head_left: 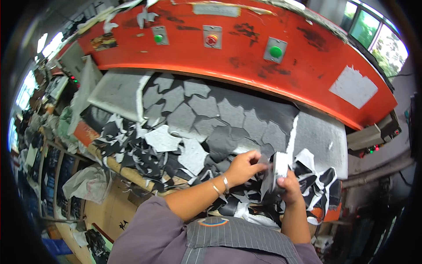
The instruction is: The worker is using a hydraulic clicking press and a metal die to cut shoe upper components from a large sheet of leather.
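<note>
My right hand (290, 187) grips a thick white-and-grey block (280, 167) that looks like a stack of cut pieces; its exact kind is hard to make out. Just left of it is my left hand (242, 168), thumb and forefinger pointing toward the block. Its fingertips are smeared by motion, so I cannot tell if they hold anything. Beyond both hands lies a grey sheet (230, 112) cut into angular pieces. Loose cut pieces, among them a white star-like one (163, 138) and another white one (193, 156), rest left of my left hand.
An orange machine beam (184, 33) spans the far side, with two green buttons (275, 52) and a red one (211, 40). Black and white scraps (132, 147) heap along the near edge at left, more (318, 180) at right. A plastic bag (90, 185) hangs at left.
</note>
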`<control>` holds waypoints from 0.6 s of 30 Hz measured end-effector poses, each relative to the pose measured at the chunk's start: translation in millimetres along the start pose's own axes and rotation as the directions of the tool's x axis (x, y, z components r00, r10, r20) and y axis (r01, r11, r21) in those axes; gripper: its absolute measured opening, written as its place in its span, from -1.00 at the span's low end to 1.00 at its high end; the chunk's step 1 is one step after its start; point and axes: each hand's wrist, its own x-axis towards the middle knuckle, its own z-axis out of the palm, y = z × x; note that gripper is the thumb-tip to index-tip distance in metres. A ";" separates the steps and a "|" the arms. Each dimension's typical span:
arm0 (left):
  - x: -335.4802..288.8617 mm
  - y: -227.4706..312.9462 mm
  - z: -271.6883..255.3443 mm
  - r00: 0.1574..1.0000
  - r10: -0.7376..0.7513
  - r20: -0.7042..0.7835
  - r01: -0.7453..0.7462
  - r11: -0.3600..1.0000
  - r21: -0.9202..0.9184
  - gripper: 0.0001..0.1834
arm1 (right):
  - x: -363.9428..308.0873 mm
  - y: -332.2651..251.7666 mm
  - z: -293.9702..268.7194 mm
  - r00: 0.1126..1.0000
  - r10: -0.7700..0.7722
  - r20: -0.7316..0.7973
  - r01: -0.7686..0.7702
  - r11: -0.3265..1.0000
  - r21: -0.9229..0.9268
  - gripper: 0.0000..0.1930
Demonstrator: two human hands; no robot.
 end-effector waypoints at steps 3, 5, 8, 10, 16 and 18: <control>-52.2 -5.2 -21.2 0.979 0.111 -0.168 -0.093 0.989 0.112 -0.83 | -5.0 3.8 26.5 0.989 -0.135 0.064 0.149 0.901 -0.408 -0.42; -78.8 -10.2 -56.4 0.908 0.095 -0.408 -0.005 0.976 0.217 -0.79 | -4.4 8.6 31.0 0.975 -0.126 0.182 0.221 0.607 -0.763 -0.40; -108.4 -17.1 -155.4 0.653 0.164 -0.740 0.284 0.852 0.439 -0.63 | 8.5 4.8 44.7 0.949 0.164 0.269 0.194 0.369 -0.909 -0.39; -133.5 -29.6 -220.2 0.526 0.516 -0.676 0.392 0.559 0.731 -0.68 | 20.6 -6.8 73.8 0.936 -0.084 0.342 0.352 0.191 -0.916 -0.40; -138.3 -36.1 -234.0 0.596 0.223 -0.772 0.660 0.411 0.628 -0.64 | 94.2 27.2 104.3 0.928 -0.228 0.296 0.259 -0.179 -0.949 -0.28; -143.8 -36.8 -217.0 0.661 0.505 -0.555 0.455 0.318 0.832 -0.74 | 112.2 53.5 89.7 0.913 -0.270 0.307 0.256 -0.208 -0.944 -0.30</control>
